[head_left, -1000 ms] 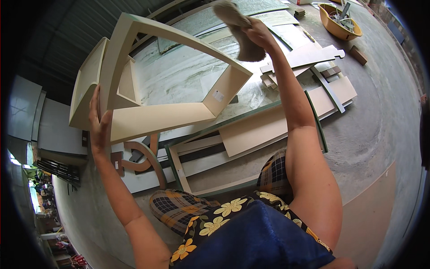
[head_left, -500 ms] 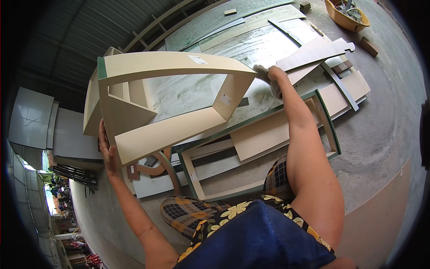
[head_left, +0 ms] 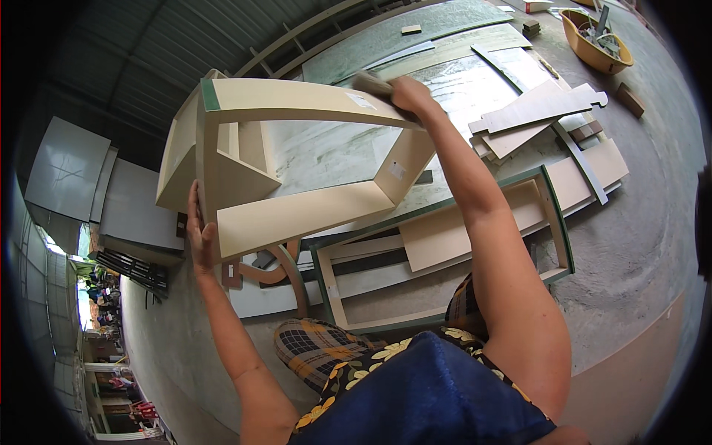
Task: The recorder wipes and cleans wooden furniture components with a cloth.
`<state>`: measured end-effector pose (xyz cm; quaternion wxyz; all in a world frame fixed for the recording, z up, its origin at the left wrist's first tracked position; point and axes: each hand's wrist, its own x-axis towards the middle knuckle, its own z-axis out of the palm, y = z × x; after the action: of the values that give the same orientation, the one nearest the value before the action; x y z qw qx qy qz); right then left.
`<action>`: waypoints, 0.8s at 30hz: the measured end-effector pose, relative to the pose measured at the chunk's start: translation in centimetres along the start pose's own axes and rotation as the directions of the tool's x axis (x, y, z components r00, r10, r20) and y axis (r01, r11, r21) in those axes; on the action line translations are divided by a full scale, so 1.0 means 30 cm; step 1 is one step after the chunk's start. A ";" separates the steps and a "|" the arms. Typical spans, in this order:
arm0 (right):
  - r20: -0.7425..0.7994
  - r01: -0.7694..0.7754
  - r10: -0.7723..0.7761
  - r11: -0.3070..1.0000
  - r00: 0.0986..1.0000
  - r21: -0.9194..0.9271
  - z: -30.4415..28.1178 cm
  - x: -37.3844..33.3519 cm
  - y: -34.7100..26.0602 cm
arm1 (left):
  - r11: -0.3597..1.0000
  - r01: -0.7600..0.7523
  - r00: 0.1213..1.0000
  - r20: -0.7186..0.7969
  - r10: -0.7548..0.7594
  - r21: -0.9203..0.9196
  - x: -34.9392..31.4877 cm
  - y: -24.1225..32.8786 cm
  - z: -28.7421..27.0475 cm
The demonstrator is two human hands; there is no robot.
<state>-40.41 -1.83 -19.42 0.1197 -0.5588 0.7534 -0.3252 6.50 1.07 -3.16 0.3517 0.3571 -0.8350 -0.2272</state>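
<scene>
A cream open-sided cabinet frame (head_left: 297, 101) with a green corner edge stands tilted in front of me, its curved top panel uppermost. My left hand (head_left: 200, 241) rests against its near left edge, open, with the fingers stretched out along the side panel. At the far edge of the top panel, my right hand (head_left: 411, 98) is closed on a grey-brown rag (head_left: 372, 84), blurred by motion. The rag lies close to a white label (head_left: 361, 101) on that panel. Part of the rag is hidden by the hand.
A second shallow frame with green edges (head_left: 558, 222) lies between my knees and the cabinet, over loose boards. Cut panels (head_left: 534, 111) are stacked at the right. An orange tub (head_left: 589, 52) of scraps sits at the far right. Large white panels (head_left: 70, 159) stand at the left.
My right hand and the rag have moved left along the top panel from its right end. The whole scene has shifted slightly right in view; my left hand stays at the same edge.
</scene>
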 end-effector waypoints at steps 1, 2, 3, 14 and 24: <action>0.035 -0.185 0.187 0.981 0.982 -0.055 0.034 -0.009 0.099 | 1.000 -0.004 1.000 0.007 0.004 0.011 0.001 -0.007 0.003; 0.024 -0.252 0.255 0.964 0.967 -0.088 0.057 -0.028 0.144 | 1.000 -0.003 1.000 0.008 0.003 0.030 -0.006 -0.019 -0.005; 0.015 -0.323 0.327 0.938 0.945 -0.128 0.052 -0.063 0.145 | 0.999 -0.001 1.000 0.009 0.000 0.036 -0.015 -0.028 -0.007; -0.427 0.614 -0.476 0.736 0.769 0.285 -0.292 -0.273 -0.629 | 0.998 -0.020 0.999 -0.040 0.023 0.067 -0.019 -0.032 -0.025; -0.260 0.391 -0.342 0.905 0.903 0.168 -0.330 -0.347 -0.602 | 0.992 -0.048 0.998 -0.037 0.053 0.118 0.039 -0.038 -0.012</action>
<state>-28.39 8.33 -2.56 0.0302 -0.6343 0.6030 -0.4828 6.68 -0.59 -3.15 0.3523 0.3602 -0.8485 -0.1619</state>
